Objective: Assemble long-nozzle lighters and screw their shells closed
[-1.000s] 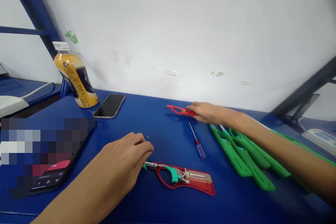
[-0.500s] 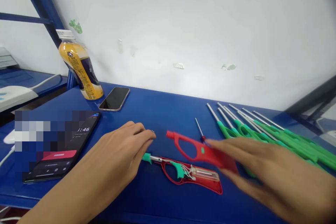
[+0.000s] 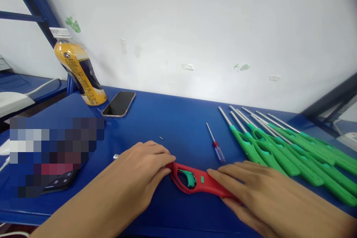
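A red gas lighter [image 3: 205,180] with a teal trigger [image 3: 190,179] lies at the front middle of the blue table, its upper shell now over the lower half. My left hand [image 3: 146,167] is closed round its narrow front end. A short silver metal tip [image 3: 116,156] shows beyond that hand. My right hand [image 3: 248,184] is closed on the lighter's handle end, fingers on top and thumb at the near side. The wiring and clear tank are hidden under the shell. A small screwdriver [image 3: 219,151] with a clear handle lies behind the lighter.
Several green lighters [image 3: 290,152] with metal rods lie in a row at right. A tiny metal pin [image 3: 161,137] rests beyond my left hand. At left are a phone [image 3: 119,104], a partly blurred-out phone [image 3: 63,182] and a yellow bottle [image 3: 79,68]. A white wall stands behind.
My right hand has brought the red shell half down and left onto the open lighter half. My left hand has moved slightly right and down, onto the front end.
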Tool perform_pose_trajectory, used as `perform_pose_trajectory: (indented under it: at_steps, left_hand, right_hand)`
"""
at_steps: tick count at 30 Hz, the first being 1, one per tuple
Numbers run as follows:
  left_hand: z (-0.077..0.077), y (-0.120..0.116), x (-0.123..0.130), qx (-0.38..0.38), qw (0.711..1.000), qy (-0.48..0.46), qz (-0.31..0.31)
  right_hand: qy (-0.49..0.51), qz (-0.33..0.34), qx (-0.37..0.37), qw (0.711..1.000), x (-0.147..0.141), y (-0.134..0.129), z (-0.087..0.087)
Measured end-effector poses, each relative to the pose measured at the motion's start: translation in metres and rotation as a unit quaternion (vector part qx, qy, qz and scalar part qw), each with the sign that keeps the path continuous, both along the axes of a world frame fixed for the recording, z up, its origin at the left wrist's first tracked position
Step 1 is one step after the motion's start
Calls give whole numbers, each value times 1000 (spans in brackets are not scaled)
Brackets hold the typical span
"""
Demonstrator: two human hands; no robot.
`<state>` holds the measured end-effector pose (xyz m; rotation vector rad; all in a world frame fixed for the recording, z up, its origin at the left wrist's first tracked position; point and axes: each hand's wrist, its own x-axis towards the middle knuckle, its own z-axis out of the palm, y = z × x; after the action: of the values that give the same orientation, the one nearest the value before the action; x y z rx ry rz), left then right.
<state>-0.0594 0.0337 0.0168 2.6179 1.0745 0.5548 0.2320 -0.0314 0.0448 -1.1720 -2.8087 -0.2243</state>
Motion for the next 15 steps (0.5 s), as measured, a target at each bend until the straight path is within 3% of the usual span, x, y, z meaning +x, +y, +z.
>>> perform_pose_trajectory:
  at_steps: [4, 9, 15]
  left_hand:
    - [-7, 4, 1, -13, 999, 31, -24]
    - [-3, 8, 6, -40, 995, 85, -15]
    - [0, 10, 10, -50, 992, 112, -1]
  right_hand:
    - [-18, 5, 22, 1000, -1, 1, -2]
    - [-17, 23, 61, 998, -5, 2, -6]
    - [-21, 9, 40, 999, -4, 1, -5]
